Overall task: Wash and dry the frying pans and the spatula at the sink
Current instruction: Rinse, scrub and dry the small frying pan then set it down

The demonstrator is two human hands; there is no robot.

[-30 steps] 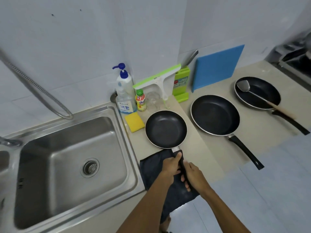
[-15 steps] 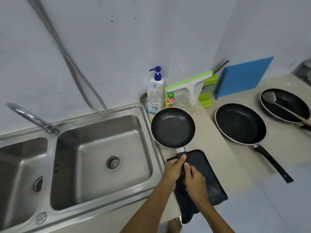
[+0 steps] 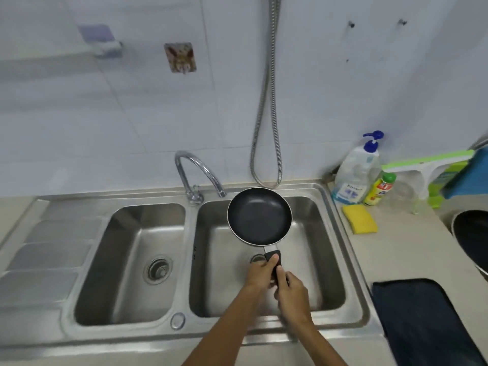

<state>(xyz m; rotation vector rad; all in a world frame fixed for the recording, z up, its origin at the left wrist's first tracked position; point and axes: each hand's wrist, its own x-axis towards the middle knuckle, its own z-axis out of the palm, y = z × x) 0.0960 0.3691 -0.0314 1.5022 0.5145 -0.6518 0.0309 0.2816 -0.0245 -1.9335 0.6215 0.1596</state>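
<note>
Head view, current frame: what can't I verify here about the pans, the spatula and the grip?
- Spatula: out of frame.
- Large black frying pan: cut off by the right edge; further pans not in view.
- Small black frying pan handle: mostly covered by the left hand and right hand.
- Right steel sink basin drain: largely hidden behind the handle and left hand.
- Bottle labels: too small and blurred.

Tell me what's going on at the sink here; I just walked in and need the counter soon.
A person holds a small black non-stick frying pan by its handle with both the left hand and right hand, above the right basin of the stainless steel double sink. The chrome tap shows no running water. A yellow sponge, a clear dish soap pump bottle and a dark folded towel sit on the counter to the right.
</note>
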